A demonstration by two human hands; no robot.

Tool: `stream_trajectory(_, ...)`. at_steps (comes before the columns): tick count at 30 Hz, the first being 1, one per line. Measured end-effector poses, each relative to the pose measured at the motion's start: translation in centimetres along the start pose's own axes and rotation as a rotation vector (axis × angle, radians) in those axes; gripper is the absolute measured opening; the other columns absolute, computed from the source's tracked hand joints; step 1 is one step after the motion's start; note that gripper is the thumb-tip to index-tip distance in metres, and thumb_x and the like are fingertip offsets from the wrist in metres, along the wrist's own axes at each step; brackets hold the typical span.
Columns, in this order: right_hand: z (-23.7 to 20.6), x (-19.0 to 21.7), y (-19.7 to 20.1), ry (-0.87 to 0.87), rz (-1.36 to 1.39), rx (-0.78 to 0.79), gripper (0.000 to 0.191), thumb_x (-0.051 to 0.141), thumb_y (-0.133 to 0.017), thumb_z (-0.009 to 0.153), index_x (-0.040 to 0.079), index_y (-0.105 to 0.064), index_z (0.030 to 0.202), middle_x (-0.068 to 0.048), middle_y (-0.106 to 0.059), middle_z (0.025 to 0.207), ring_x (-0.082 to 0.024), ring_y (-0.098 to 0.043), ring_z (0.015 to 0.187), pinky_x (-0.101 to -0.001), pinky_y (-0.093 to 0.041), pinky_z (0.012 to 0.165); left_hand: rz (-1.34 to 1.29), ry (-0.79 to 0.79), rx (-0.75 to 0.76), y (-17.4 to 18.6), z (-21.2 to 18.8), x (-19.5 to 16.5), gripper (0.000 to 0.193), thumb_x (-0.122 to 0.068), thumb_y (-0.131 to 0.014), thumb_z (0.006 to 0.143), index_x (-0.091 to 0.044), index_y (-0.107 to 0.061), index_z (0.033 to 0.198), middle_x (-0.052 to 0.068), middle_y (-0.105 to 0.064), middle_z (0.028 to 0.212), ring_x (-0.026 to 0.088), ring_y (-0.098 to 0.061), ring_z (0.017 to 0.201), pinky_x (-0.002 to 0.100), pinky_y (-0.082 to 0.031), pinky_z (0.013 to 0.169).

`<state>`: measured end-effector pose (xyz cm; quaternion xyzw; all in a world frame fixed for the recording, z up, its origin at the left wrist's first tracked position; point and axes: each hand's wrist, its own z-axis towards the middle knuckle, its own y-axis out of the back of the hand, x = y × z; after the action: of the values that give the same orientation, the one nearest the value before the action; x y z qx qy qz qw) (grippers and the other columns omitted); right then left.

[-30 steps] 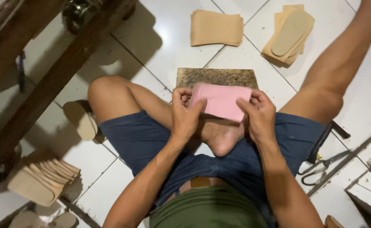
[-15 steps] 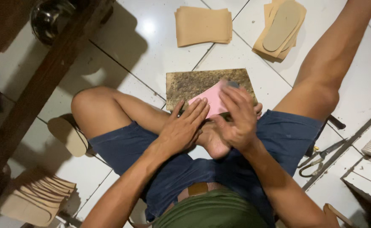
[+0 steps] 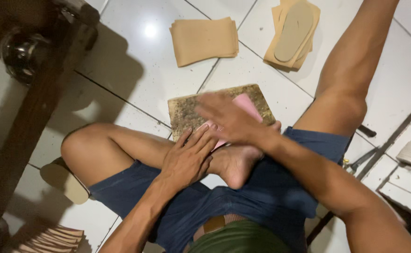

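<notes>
Centre frame: pink sheet point(image 3: 243, 105) lies on a speckled board point(image 3: 187, 110) on the tiled floor point(image 3: 135, 70). Left hand point(image 3: 189, 157) presses flat, fingers spread, grip open; right hand point(image 3: 229, 119) likewise open, palm on sheet. Step judged: smoothing; next calls for even pressure.

Pink sheet point(image 3: 245, 104), speckled brown board point(image 3: 187, 110)

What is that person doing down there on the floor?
A person sits on the white tiled floor with a speckled board in front of them. Both hands press a pink sheet flat onto it: the right hand spread on top, the left hand at its near edge. Tan sheets lie farther off.
</notes>
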<state>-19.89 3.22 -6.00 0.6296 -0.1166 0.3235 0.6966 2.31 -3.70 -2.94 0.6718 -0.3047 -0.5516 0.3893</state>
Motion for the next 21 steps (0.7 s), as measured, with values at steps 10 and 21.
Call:
stream_trajectory(10,-4.8,-1.2,3.4,-0.618,0.684,-0.865,0.039,0.022,-0.054,0.112,-0.005,-0.055,0.140,-0.017,-0.063,0.134,-0.022,-0.059,0.128,-0.0351,-0.048,0.111,0.132,0.002,-0.091,-0.2,-0.1,-3.5,0.079,-0.027,-0.068,0.082,0.001,-0.041,0.151,0.018,-0.039,0.160,0.031,-0.035,0.147,0.053,-0.026,0.117)
stream_trajectory(21,-8.9,6.2,-3.9,-1.178,1.143,-0.574,0.020,0.015,-0.066,0.099,-0.004,-0.069,0.096,-0.010,-0.072,0.080,-0.016,-0.070,0.068,-0.0261,-0.057,0.062,-0.143,0.224,-0.332,-1.2,-0.3,-8.4,0.070,-0.022,-0.074,0.081,0.006,-0.050,0.140,0.026,-0.050,0.146,0.039,-0.047,0.134,0.052,-0.036,0.106)
